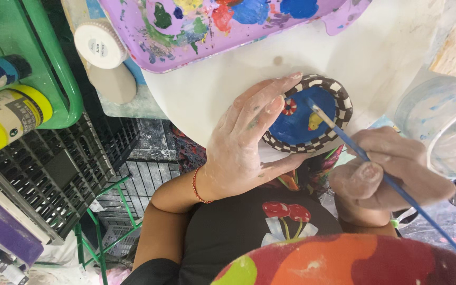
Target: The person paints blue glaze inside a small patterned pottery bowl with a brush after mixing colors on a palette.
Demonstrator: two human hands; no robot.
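My left hand (244, 140) cups the left rim of a small round ceramic dish (307, 119). The dish has a blue inside, a black-and-white checkered rim, and small red and yellow painted shapes. My right hand (391, 171) grips a thin blue-handled paintbrush (376, 166). Its pale tip rests on the blue inside of the dish, near the yellow shape. A red thread bracelet circles my left wrist. Both hands are dusted with dried white paint.
A purple palette tray (212, 37) smeared with paint lies at the top on the white table (391, 47). A clear plastic water cup (444, 124) stands at the right. Paint bottles (6, 113) rest on a green rack at the left, above black crates (54, 174).
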